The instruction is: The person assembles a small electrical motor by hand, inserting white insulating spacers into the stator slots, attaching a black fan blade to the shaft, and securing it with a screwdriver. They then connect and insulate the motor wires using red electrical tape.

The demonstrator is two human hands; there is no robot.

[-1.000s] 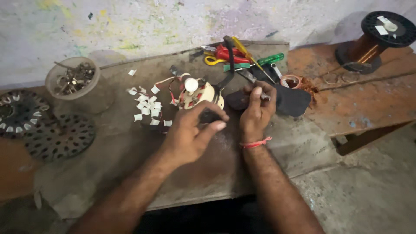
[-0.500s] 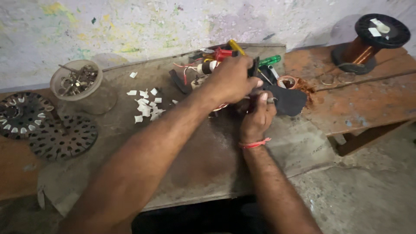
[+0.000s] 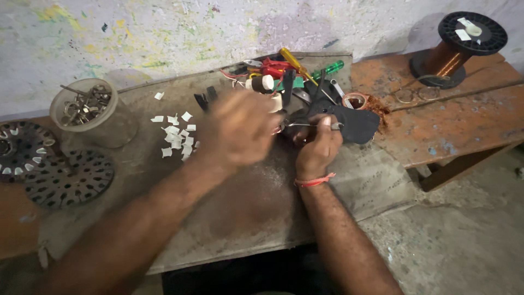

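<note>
Left hand [image 3: 237, 131]: seen blurred above the middle of the bench; how far it is open, and whether anything is held, cannot be told.
Right hand [image 3: 318, 146]: curled closed, with a thin metal tool [image 3: 303, 125] pinched between thumb and fingers; a red thread band [image 3: 314, 181] is worn at the wrist.
Thin metal tool: held level, pointing left toward the left hand, just near of the tool pile.
Tool pile [image 3: 289, 76]: heaped at the far edge of the bench; a yellow-handled screwdriver [image 3: 290, 59], a green-handled screwdriver [image 3: 328, 69] and red handles are made out.
Dark flat piece [image 3: 357, 123]: laid just right of the right hand, touching the pile.
Paper scraps [image 3: 177, 136]: small white pieces scattered left of the left hand.
Plastic cup [image 3: 93, 112]: placed at the far left, filled with small metal parts.
Slotted metal discs [image 3: 68, 177]: laid flat at the left edge, near of the cup.
Copper wire spool [image 3: 456, 49]: stood on the orange board [image 3: 453, 125] at the far right, well apart from both hands.
Bench top [image 3: 256, 207]: grey, worn and dusty.
</note>
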